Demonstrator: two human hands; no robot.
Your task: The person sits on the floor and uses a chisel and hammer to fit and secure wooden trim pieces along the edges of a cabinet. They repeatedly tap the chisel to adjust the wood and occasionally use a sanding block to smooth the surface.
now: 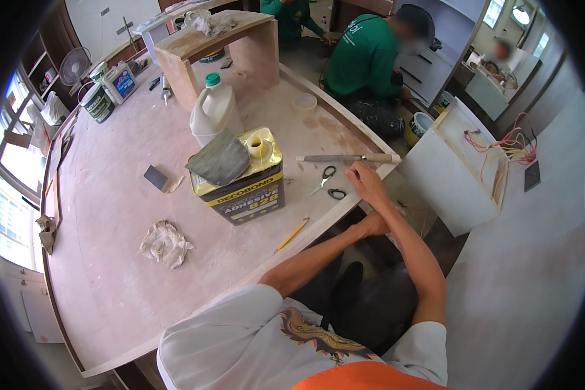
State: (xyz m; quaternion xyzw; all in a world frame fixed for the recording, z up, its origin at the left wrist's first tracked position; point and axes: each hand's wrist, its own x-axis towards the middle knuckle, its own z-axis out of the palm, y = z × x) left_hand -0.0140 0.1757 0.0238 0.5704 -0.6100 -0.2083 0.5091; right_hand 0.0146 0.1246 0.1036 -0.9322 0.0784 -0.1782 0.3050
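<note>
My right hand [366, 182] is at the table corner, fingers bent in close together; whatever they may hold is hidden. Just beyond it lies a file [335, 158] with a wooden handle. My left hand [374, 223] is lower, beside the table edge and partly behind my right forearm, so its fingers are hidden. Black-handled scissors [330, 182] lie spread on the table left of my right hand. Closer to my left forearm is a yellow pencil [292, 234]. A large adhesive can [250, 198] stands farther left, with a grey sheet [220, 159] on its top.
On the pale table [110, 260] are a crumpled rag [165, 244], a dark sanding block [155, 177], a white jug [213, 114] and a wooden frame [175, 81]. Beyond the right edge, a person in green [361, 58] crouches. A white cabinet [442, 175] with loose wires stands at right.
</note>
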